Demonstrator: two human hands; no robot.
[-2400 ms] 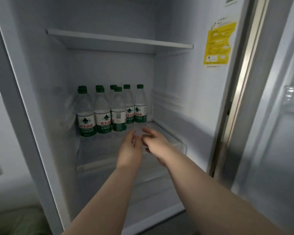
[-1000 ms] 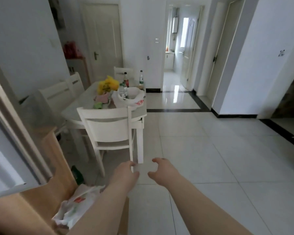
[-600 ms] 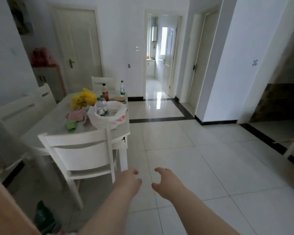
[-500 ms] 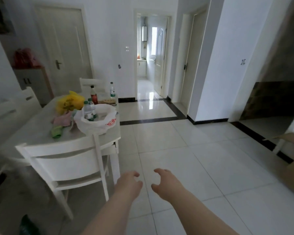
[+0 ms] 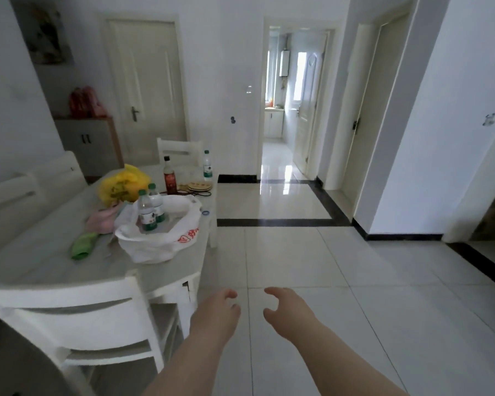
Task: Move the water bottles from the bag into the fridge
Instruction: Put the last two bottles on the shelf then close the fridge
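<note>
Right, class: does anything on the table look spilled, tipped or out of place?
Nothing stands out. Two bottles stand upright in the bag, nothing looks spilled, and the cloths beside it are merely crumpled.

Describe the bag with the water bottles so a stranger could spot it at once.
Find the white table on the left. Toward its right edge sits a white plastic bag with red print, two green-capped bottles standing inside. The yellow bag behind it shows no bottles.
</note>
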